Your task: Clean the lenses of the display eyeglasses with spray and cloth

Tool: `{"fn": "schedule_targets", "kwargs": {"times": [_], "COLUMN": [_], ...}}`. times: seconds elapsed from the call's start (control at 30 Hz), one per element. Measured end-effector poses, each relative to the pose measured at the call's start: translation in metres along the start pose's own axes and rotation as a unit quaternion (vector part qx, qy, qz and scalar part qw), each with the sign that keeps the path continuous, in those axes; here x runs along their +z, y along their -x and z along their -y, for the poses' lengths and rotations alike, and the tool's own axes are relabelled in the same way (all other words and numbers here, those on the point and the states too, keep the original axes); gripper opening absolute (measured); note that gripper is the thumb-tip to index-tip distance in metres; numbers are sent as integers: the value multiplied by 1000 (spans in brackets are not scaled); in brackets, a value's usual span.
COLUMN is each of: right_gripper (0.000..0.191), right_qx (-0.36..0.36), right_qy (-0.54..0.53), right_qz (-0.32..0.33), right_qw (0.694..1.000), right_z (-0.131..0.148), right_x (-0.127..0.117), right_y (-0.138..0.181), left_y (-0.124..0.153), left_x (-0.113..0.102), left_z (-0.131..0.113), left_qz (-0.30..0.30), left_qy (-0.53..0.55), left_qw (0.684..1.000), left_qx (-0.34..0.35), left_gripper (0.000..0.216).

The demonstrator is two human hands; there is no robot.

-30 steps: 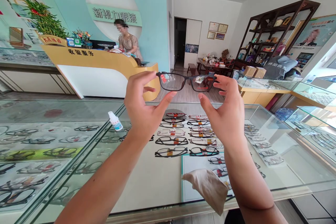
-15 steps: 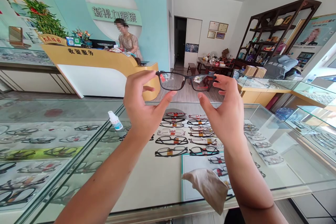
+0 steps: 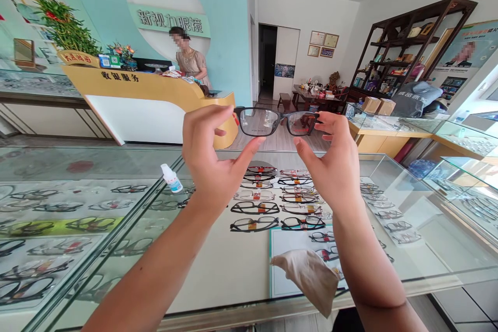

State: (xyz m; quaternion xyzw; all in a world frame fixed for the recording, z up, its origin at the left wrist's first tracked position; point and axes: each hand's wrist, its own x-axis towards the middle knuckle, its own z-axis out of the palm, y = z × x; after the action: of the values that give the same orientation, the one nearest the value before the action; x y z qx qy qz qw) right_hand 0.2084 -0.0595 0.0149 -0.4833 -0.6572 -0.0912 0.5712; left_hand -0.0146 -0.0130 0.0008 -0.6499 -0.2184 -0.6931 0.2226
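Note:
Dark-framed eyeglasses (image 3: 279,118) are held up above the glass counter, lenses facing me. My left hand (image 3: 213,150) grips their left end between fingers and thumb side, the thumb stretched below the lens. At the other end, the fingers of my right hand (image 3: 330,153) are closed on the frame near the hinge, with that thumb also low and apart from the lens. Below, a crumpled beige cloth (image 3: 307,275) lies at the counter's front edge. A small white spray bottle (image 3: 171,178) stands on the glass by my left forearm.
Rows of eyeglasses (image 3: 254,208) show in the glass display counter (image 3: 218,280). Another glass case (image 3: 467,187) stands to the right. A person (image 3: 190,59) is behind the yellow-and-white cashier desk (image 3: 155,88). A dark wooden shelf (image 3: 392,44) is at the back right.
The eyeglasses have turned slightly, the left lens coming nearer to me and looking larger. Both hands shift only a little; the cloth and bottle stay put.

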Motion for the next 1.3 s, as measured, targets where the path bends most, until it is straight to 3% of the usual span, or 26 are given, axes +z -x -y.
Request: {"fn": "schedule_targets", "kwargs": {"times": [0.47,0.9,1.3], "right_gripper": [45,50,47], "right_qx": [9,33,1], "right_qy": [-17,-24,-17], "right_qz": [17,27,6], "right_qw": [1000,999,1000], "right_z": [0,-1,-2], "right_x": [1,4,4], "right_y": [-1,-2,0], "left_y": [1,-4,-2], "left_x": [0,-2,-1], "left_z": [0,-5,2], "left_qz": [1,-2,3], "left_qy": [-10,-22,-9], "left_qw": [1000,999,1000], "left_qx": [-21,35,-23], "left_gripper": [67,68,62]}}
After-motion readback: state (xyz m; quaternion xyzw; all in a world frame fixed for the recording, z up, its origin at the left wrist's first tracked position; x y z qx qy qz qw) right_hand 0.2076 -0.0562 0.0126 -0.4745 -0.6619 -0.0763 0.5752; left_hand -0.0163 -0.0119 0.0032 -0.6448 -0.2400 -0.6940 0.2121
